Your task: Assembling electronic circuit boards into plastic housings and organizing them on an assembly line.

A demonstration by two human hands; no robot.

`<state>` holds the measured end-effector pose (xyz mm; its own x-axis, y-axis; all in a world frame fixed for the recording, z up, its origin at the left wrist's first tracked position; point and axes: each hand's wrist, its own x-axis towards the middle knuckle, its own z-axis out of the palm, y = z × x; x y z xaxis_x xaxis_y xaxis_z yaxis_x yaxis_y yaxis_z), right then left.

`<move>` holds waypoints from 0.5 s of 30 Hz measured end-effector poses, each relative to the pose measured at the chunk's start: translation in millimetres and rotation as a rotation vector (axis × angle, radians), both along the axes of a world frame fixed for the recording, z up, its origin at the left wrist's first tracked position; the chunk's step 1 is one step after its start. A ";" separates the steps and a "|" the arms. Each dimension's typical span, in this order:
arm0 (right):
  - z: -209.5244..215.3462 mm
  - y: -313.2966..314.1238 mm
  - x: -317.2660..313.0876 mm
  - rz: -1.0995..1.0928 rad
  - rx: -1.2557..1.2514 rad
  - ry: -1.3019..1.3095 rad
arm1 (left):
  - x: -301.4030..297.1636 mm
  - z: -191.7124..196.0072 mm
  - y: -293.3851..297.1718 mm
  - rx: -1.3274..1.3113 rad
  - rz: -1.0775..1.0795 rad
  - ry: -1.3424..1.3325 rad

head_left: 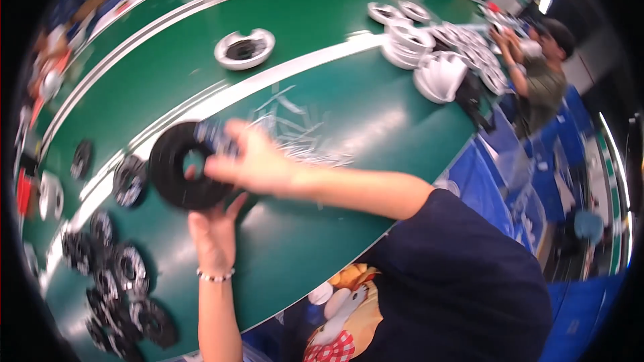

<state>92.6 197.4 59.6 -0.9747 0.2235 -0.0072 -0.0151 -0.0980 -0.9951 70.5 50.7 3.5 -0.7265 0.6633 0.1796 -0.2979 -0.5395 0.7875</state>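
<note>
The black ring (pixel 181 166) is held between 2 hands above the green tabletop (pixel 322 134). The right hand (pixel 258 164) reaches across from the right, its fingers closed over the ring's right edge; the left hand (pixel 215 231) comes up from below, its fingertips meeting the ring's lower rim. Both grips appear shut on the part, though motion blur hides how tightly.

For this step to be done well, the ring is best kept level and supported at 2 opposite points, so that it is not tipped as it is turned or set down. The central hole should be left unblocked by the fingers. A light hold is judged enough, since the part looks rigid.

The ring is flat, round and matt black, with a wide band and 1 round opening in the middle. Something dark with a bluish sheen sits just beyond the right grip, against the ring's upper right edge; what it is cannot be told.

Left of the grip, similar dark round parts (pixel 117 275) lie scattered and piled on the tabletop. Well beyond the grip, 1 white round housing (pixel 245 48) stands alone, and farther right a stack of white housings (pixel 429 60) is seen near another person (pixel 540 77).
</note>
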 end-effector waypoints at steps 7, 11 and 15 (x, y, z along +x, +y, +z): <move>7.6 57.6 81.5 0.157 0.671 0.122 | 9.6 3.8 -0.1 -0.154 0.132 -0.404; 12.0 194.5 131.2 -1.231 1.387 0.430 | 5.3 6.9 -16.6 -0.262 0.133 -0.388; -25.4 292.5 208.7 -1.682 1.284 0.109 | 11.2 12.2 -4.4 -0.248 0.028 -0.426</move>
